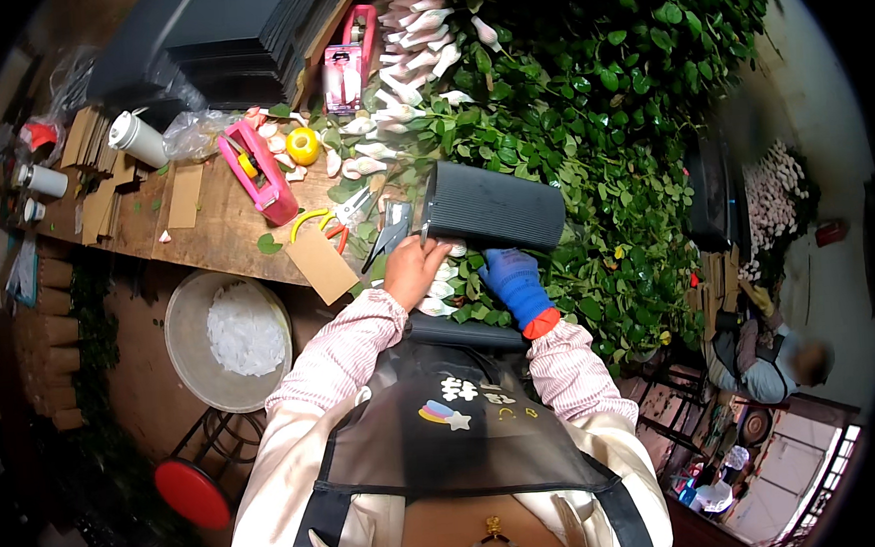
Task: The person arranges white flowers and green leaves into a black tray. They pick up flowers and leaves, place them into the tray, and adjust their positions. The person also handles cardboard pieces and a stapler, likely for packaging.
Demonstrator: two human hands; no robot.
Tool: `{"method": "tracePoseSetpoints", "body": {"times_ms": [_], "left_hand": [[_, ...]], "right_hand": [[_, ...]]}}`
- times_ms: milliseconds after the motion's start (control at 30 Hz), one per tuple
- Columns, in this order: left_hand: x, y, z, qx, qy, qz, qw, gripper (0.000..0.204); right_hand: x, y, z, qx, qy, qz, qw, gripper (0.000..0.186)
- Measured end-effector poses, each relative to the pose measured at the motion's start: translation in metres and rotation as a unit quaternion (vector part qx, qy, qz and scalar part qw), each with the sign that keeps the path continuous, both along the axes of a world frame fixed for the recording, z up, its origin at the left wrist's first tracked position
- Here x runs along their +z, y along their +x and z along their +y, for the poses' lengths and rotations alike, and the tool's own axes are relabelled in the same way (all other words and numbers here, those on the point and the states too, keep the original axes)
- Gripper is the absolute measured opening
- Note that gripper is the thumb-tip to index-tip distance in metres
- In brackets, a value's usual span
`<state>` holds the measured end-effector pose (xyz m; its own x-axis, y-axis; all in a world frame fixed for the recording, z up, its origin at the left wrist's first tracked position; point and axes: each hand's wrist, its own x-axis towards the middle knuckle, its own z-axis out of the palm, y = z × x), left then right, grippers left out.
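Observation:
A black corrugated sheet (494, 206), bent over into a roll-like shape, lies across leafy stems at the table's front. My bare left hand (415, 273) is closed at its lower left corner, with the fingertips against the edge. Just beneath, white-wrapped flower buds (441, 291) lie in a short row between my hands. My right hand (514, 281), in a blue glove with an orange cuff, is at the sheet's lower edge over the green stems; its fingers are curled, and what they hold is hidden. A grey stapler (392, 228) rests beside my left hand.
Scissors (353, 206), a brown card (321, 265), a pink tape dispenser (256, 174) and a yellow tape roll (303, 146) lie leftward. Green foliage (591, 164) heaps up on the right. A white bucket (183, 334) and red stool (192, 493) stand below. Another person (764, 364) is at far right.

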<state>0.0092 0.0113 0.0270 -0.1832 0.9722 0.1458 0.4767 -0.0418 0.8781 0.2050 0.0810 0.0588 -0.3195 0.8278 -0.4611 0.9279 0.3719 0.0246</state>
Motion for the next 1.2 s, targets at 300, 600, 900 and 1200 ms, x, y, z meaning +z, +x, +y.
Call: {"method": "tracePoseSetpoints", "body": {"times_ms": [300,600,900,1200], "left_hand": [[-0.008,-0.001,-0.014,0.098,-0.023,-0.266,0.959,0.024],[-0.035,-0.032,-0.01,0.021,-0.148,-0.09,0.985,0.036],[-0.051,-0.025,-0.003,0.127,-0.095,-0.209,0.965,0.025],[-0.01,-0.057,-0.027,-0.002,-0.145,-0.048,0.988,0.032]], "right_hand": [[-0.014,0.004,0.003,-0.005,0.024,0.003,1.0,0.03],[-0.008,0.001,0.002,0.004,0.005,0.028,1.0,0.029],[-0.005,-0.011,0.005,-0.013,-0.026,-0.022,0.999,0.028],[-0.005,0.0,0.005,0.023,-0.038,0.014,0.999,0.035]]}}
